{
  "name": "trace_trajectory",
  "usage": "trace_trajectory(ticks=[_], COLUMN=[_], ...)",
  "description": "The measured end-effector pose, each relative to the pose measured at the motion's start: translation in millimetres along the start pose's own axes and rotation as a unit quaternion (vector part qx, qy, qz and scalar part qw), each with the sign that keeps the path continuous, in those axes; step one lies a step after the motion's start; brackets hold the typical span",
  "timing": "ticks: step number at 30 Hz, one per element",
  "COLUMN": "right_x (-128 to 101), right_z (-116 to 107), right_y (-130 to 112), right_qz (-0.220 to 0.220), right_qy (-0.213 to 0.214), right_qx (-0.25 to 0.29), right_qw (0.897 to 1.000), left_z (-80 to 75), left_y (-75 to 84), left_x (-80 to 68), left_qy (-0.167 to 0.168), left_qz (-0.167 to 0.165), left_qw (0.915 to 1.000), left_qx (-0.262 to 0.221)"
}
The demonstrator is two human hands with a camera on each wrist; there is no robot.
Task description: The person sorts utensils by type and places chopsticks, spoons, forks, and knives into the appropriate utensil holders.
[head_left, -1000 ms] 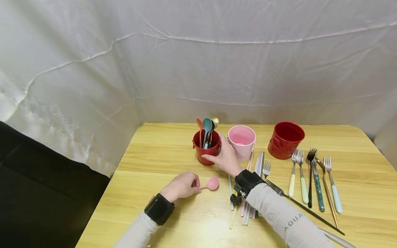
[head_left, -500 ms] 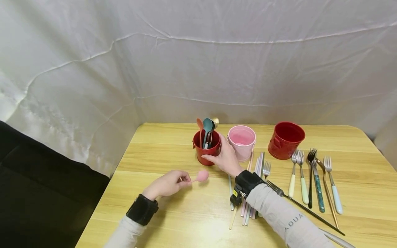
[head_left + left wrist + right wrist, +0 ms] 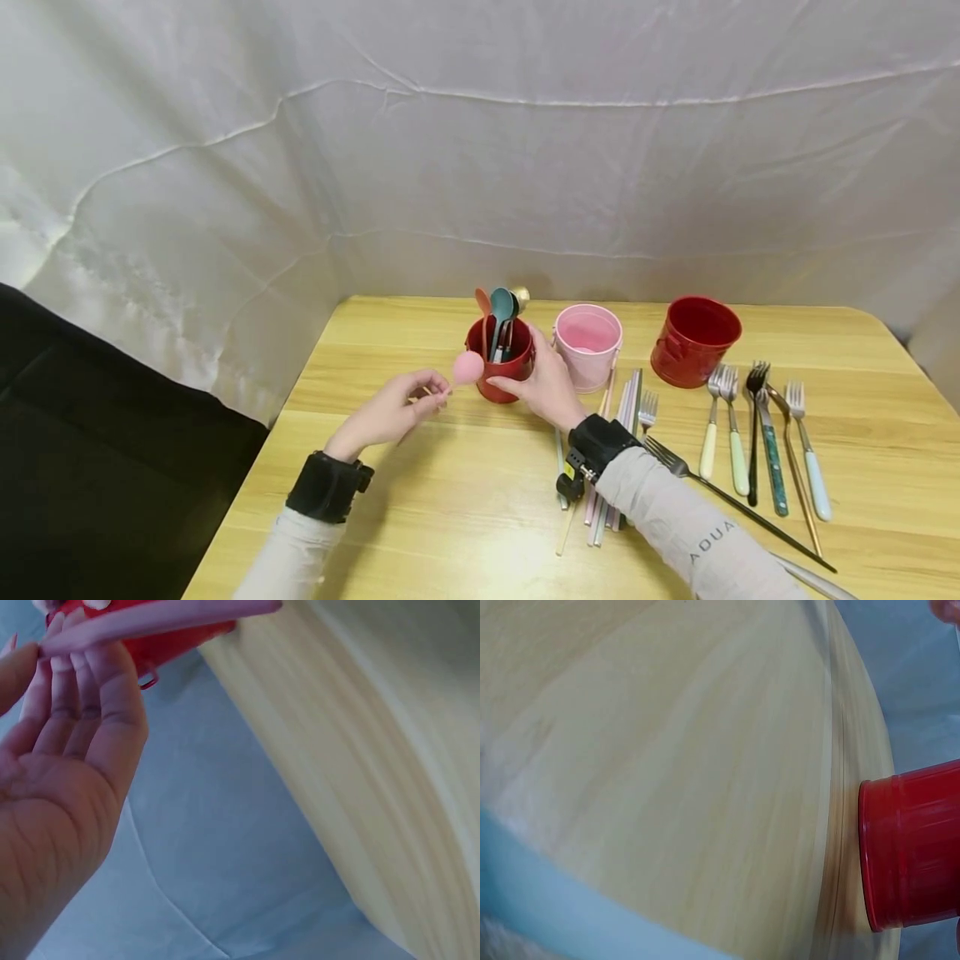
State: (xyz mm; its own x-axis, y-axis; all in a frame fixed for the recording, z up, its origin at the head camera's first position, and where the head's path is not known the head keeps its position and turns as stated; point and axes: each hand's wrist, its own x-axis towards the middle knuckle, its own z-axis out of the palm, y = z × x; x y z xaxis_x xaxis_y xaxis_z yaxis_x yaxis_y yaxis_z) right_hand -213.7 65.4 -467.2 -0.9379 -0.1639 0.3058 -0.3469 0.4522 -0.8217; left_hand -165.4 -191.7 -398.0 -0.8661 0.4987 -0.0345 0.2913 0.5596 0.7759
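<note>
One pink spoon (image 3: 468, 367), pinched between the thumb and fingers of the left hand (image 3: 390, 412), above the table (image 3: 465, 517), at the left front of the first red bucket (image 3: 498, 394). Points bowl-first up and to the right in the head view; slants along its long axis, with most of the handle hidden by the hand. Runs, in the left wrist view, from the fingertips towards the right with a slight rise. Contact between bowl and bucket: impossible to tell.

Gripped by the right hand (image 3: 549, 385) at the right side, thumb across the front: that same bucket, upright. Holds at least four other spoons, bowls up: one orange (image 3: 483, 302), one teal (image 3: 501, 303), one dark, one gold (image 3: 522, 293).

Three buckets in all: two red, counting the second red bucket (image 3: 678, 362), plus one pink bucket (image 3: 588, 367) between them. One bundle of chopsticks (image 3: 625, 408), too overlapped for a count, partly under the right forearm. Six pieces of cutlery (image 3: 752, 471) in a row at the right, beside one long black fork (image 3: 757, 520), laid diagonally.
</note>
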Motion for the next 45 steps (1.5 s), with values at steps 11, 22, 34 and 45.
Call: trace_trajectory(ticks=[11,22,34,45], right_x=[0,0,-1,0], right_z=[4,5,6,6], right_y=[0,-1,-1,0], right_qz=[-0.019,-0.02,-0.019,-0.031], right_qy=[0.006,0.0,0.002,0.016], right_qx=[0.007,0.018,0.014,-0.016], right_qw=[1.0,1.0,1.0,0.999], left_z=[-17.9,-21.1,2.7,22.9], left_y=[22.6,57.8,59.9,29.8], left_x=[22.5,51.4,79.5,76.5], left_qy=[0.162,0.288,0.294,0.256], left_qz=[0.016,0.072,0.078,0.0], left_qw=[0.9834,0.9442,0.9423,0.965], left_qx=[-0.081,-0.144,-0.14,-0.058])
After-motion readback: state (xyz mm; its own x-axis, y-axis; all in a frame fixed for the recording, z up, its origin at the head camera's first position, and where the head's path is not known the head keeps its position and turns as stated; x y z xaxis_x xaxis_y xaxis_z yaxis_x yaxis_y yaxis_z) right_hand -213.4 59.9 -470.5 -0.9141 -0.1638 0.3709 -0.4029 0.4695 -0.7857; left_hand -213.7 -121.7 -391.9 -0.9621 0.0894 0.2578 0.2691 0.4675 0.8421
